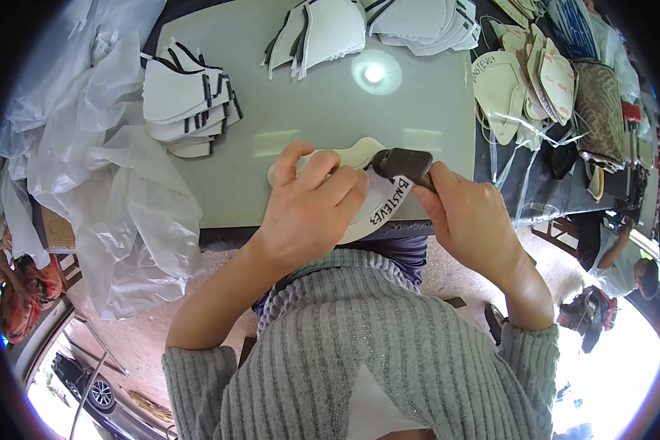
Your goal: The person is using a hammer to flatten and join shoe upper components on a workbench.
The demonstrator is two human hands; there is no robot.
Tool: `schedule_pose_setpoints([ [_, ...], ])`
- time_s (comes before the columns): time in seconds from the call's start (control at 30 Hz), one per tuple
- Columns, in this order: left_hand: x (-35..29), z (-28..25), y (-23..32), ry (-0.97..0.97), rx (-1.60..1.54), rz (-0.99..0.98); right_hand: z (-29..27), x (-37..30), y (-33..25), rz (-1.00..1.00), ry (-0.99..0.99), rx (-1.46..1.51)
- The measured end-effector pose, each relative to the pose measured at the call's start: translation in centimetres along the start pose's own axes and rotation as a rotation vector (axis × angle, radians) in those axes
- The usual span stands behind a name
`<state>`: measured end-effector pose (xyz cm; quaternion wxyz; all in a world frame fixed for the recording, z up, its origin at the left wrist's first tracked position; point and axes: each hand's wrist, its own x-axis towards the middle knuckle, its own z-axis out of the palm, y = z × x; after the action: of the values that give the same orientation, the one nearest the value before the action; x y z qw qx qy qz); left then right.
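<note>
At the near edge of the smooth grey-green tabletop, a pale cream, curved flat piece lay beneath the bare left hand, its fingers bent; whether they pinched anything could not be told; the bare right hand gripped a dark brown, block-headed tool, its head at the piece's right end, beside a white strip with black lettering; far left sat a fanned stack of white, black-edged panels; far right lay cream flat templates; crumpled translucent plastic sheeting draped at left.
</note>
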<state>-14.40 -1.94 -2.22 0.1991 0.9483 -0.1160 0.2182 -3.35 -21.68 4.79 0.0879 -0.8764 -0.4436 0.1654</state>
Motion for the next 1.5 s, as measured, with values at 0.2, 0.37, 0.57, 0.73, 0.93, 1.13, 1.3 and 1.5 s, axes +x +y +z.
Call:
schedule_pose_setpoints([
  [0.2,0.1,0.0,0.2,-0.013,0.015,0.0,-0.5,-0.2,-0.6,-0.072,0.058,0.015],
  [0.37,0.1,-0.2,0.1,-0.028,0.021,0.002,-1.2,0.3,-0.5,-0.057,0.066,-0.03],
  [0.57,0.1,-0.1,0.0,-0.018,0.023,-0.002,0.0,0.5,0.0,-0.079,0.045,-0.046],
  [0.73,0.0,-0.2,-0.1,-0.011,0.023,-0.002,0.9,0.1,0.1,-0.089,0.054,-0.11],
  [0.93,-0.5,-0.9,-1.0,-0.017,-0.074,-0.018,1.0,0.1,0.2,-0.078,0.043,-0.149],
  [1.13,-0.4,-1.0,-1.0,-0.039,0.001,0.028,0.5,0.2,0.2,-0.094,0.057,-0.122],
  [1.3,-0.3,-0.8,-1.0,-0.015,-0.007,0.043,0.2,0.2,0.0,-0.174,0.182,0.037],
  [1.5,-0.5,-0.9,-1.0,-0.01,-0.008,0.054,0.5,0.3,-0.1,-0.146,0.053,-0.042],
])
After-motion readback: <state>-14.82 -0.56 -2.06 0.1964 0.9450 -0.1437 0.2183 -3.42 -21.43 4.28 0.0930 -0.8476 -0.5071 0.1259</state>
